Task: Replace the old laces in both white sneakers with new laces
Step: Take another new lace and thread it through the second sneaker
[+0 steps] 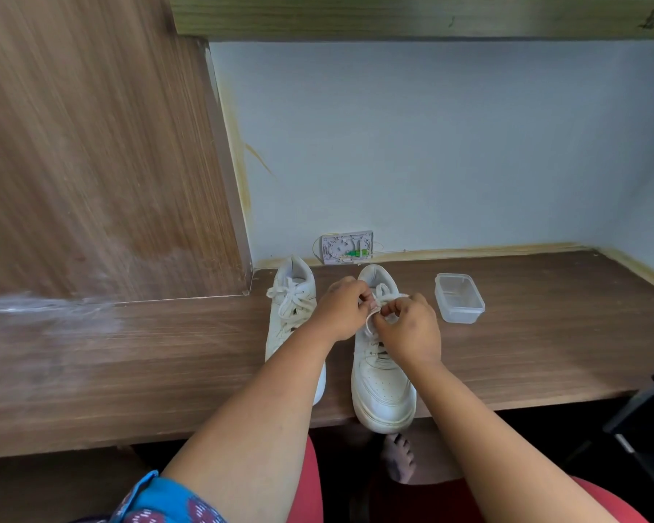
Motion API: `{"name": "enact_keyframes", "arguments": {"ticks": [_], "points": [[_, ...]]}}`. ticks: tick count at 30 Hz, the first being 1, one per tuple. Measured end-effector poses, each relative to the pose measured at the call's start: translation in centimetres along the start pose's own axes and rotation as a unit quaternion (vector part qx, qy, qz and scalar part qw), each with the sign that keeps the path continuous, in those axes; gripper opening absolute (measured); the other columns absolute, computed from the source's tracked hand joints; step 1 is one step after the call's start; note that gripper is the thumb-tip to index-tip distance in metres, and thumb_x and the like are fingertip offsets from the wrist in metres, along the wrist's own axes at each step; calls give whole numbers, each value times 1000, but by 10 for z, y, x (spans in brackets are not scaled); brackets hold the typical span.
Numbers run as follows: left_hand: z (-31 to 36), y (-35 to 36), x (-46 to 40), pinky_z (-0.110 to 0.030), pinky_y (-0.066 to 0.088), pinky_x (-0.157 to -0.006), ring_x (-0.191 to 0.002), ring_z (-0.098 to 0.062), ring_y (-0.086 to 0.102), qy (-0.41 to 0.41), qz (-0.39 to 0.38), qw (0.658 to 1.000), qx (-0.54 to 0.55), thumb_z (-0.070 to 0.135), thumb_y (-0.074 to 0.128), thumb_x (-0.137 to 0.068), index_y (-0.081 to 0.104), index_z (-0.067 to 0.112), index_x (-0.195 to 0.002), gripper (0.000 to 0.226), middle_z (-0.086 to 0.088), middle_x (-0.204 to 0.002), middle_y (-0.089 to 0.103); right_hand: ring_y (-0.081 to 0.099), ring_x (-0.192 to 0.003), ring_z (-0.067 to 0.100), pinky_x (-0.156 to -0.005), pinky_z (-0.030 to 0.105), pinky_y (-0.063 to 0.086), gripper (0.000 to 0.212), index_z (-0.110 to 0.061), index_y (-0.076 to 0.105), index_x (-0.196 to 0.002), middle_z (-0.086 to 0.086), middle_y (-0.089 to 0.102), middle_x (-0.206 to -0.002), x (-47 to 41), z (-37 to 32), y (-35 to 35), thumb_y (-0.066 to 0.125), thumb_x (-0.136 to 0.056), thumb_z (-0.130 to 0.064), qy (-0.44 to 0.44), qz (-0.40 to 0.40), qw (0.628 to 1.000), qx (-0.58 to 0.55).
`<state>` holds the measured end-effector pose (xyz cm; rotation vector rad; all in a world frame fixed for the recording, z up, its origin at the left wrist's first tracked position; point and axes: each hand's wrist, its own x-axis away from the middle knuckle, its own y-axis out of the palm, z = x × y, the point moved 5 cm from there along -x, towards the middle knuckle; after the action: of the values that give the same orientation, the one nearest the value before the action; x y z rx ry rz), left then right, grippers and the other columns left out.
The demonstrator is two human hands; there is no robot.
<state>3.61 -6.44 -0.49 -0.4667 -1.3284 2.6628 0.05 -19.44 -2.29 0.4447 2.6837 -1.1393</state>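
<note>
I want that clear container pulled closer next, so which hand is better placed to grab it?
Probably the right hand: the clear container sits just beside it, right of the sneaker. The left hand would have to cross over.

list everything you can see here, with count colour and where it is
sneakers: 2, white, side by side on the desk, toes toward the person; left sneaker still laced with a bow, right sneaker under the hands, toe over the desk edge
lace: 1, white, at the top of the right sneaker, pinched by both hands
container: 1, clear plastic, no lid, on the desk right of the sneakers
wall box: 1, white with a green part inside, open, low on the pale blue wall behind the sneakers
desk: 1, dark wood grain
foot: 1, bare, under the desk
left hand: pinches the lace
right hand: pinches the lace
</note>
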Motion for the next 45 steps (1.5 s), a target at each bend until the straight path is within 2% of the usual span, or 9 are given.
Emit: {"name": "enact_keyframes", "arguments": {"ticks": [4, 9, 12, 17, 24, 30, 34, 38, 45], "points": [[-1, -1, -1, -25, 38, -80, -92, -12, 47, 6, 3, 1000, -11, 22, 60, -93, 66, 16, -98, 10, 6, -100, 49, 53, -96, 23, -76, 39, 52, 13, -24, 61, -76, -5, 54, -95, -5, -1, -5, 67, -82, -34, -1, -30, 997, 64], [-3, -1, -2, -28, 44, -82, -92, -12, 49, 12, 1, 1000, -9, 20, 63, -92, 68, 18, -93, 5, 6, -101, 50, 54, -64, 18, -54, 26, 42, 23, -20, 51, -53, -5, 54, -59, -13, -2, -18, 68, -68, -24, 45, -165, 978, 116], [-3, -2, -2, -27, 43, -80, -89, -11, 48, 10, 4, 1000, 6, 22, 65, -91, 67, 21, -89, 3, 8, -98, 49, 49, -55, 14, -53, 25, 44, 31, -16, 51, -54, -1, 58, -65, -7, -11, -28, 79, -68, -21, 33, -283, 944, 168], [-4, -5, 1, -28, 45, -79, -86, -11, 50, 4, -6, 1000, 31, 23, 70, -87, 65, 26, -85, 6, 9, -97, 49, 55, -63, 13, -63, 27, 49, 29, -12, 62, -69, -2, 61, -72, 1, -11, -32, 83, -69, -32, 20, -351, 911, 215], [-5, -8, 2, -29, 44, -87, -91, -13, 47, 13, 9, 999, 42, 14, 68, -87, 68, 24, -107, 22, 8, -100, 46, 62, -88, 11, -77, 27, 48, 19, -29, 62, -108, -3, 65, -99, -29, 4, -42, 63, -91, -38, -11, -140, 988, -60], [-1, -6, 2, -25, 38, -82, -93, -9, 42, 18, 16, 999, 29, 19, 69, -88, 72, 24, -100, 14, 9, -97, 44, 61, -80, 6, -70, 8, 42, 18, -19, 71, -101, -5, 65, -88, -28, 4, -22, 66, -88, -8, -119, -94, 986, -67], [2, -7, 4, -24, 35, -78, -93, -8, 39, 23, 12, 1000, 18, 20, 68, -88, 70, 24, -97, 10, 10, -97, 43, 59, -73, 1, -64, 9, 44, 8, -11, 70, -87, -7, 66, -79, -36, 3, -26, 66, -87, -5, -121, -27, 989, -84], [3, -9, 3, -22, 34, -76, -91, -8, 40, 29, 16, 999, 9, 18, 69, -87, 71, 23, -96, 10, 10, -96, 44, 62, -72, 14, -66, 21, 50, 11, -13, 71, -90, -1, 69, -80, -39, 5, -20, 64, -87, -4, -108, 2, 990, -94], [3, -10, 3, -24, 34, -75, -90, -7, 40, 33, 22, 999, 8, 16, 69, -87, 70, 22, -95, 11, 11, -95, 45, 64, -75, 8, -62, 9, 47, 26, -22, 62, -103, -4, 68, -86, -44, 10, -20, 67, -82, -7, -1, -53, 987, -151]]}}
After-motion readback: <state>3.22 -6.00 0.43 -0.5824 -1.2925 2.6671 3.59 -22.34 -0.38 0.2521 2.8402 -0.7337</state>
